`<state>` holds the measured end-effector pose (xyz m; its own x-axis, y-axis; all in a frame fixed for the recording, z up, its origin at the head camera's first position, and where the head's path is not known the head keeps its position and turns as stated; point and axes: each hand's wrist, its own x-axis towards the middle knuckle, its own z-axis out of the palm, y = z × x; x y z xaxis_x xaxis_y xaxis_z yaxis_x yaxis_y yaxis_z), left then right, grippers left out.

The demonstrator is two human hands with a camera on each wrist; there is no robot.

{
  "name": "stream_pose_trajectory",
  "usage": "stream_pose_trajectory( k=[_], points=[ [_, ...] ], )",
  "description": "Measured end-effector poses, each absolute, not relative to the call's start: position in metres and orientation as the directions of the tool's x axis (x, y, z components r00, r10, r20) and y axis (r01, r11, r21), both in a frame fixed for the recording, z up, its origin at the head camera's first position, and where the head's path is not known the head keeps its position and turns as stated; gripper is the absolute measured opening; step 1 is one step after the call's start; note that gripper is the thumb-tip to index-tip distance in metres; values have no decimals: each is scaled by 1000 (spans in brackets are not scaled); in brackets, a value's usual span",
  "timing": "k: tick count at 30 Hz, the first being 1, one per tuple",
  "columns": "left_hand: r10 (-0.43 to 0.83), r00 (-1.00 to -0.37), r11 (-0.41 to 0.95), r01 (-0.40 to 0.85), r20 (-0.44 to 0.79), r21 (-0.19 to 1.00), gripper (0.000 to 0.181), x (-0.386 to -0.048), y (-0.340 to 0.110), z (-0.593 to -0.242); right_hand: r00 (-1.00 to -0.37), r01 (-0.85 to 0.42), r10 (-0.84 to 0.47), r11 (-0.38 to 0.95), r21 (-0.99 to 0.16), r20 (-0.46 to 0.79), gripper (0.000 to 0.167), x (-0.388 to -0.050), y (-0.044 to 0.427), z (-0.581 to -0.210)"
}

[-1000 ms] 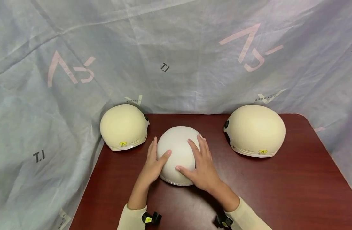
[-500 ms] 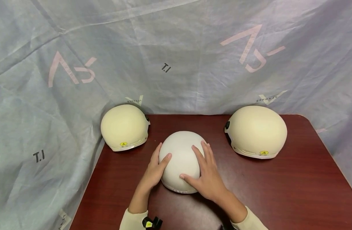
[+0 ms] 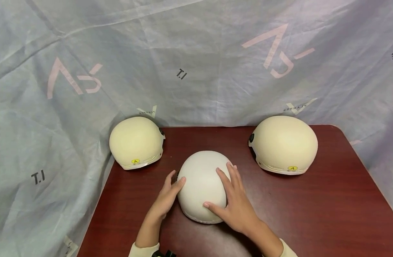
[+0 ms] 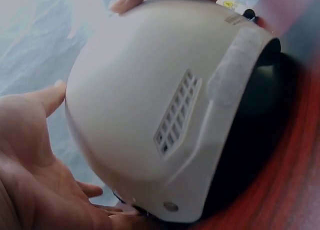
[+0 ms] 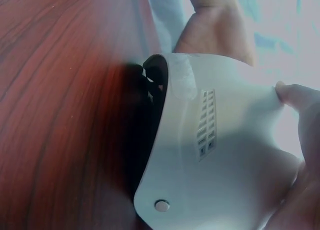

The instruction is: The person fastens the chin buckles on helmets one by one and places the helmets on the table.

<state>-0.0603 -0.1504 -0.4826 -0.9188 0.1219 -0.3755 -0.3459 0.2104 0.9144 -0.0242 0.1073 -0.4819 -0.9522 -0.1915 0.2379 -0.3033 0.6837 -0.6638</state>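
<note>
A cream-white helmet (image 3: 204, 185) is near the middle of the red-brown table, dome up. My left hand (image 3: 164, 200) is at its left side, thumb tip touching the dome, the other fingers stretched along the side. In the left wrist view the left fingers (image 4: 95, 210) lie by the helmet's lower edge, partly hidden. My right hand (image 3: 238, 205) rests on the dome's right side with fingers spread and thumb extended. Both wrist views show a slotted vent (image 5: 206, 122) and a round rivet (image 5: 162, 205) near the rim; the inside is dark.
Two more cream helmets with yellow "A" stickers stand on the table (image 3: 328, 207): one at the back left (image 3: 136, 141), one at the back right (image 3: 284, 142). A grey printed cloth (image 3: 199, 96) hangs behind the table and along its left side.
The middle helmet has come nearer to me and slightly rightward, with both hands moving along. My left hand's fingers have shifted outward from the helmet's side; the other helmets stay put.
</note>
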Motion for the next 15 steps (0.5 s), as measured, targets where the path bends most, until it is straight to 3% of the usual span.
stream_pose_trajectory(
  k=[9,15],
  points=[
    [141,-895,183,-396,-422,900,90,-59,-155,-491,-972,-234,-150,709,-665,182,112,-14,109,-470],
    [119,-927,233,-321,-355,918,84,-57,-151,-493,-976,-213,-124,723,-657,179,108,-17,113,-463]
  ],
)
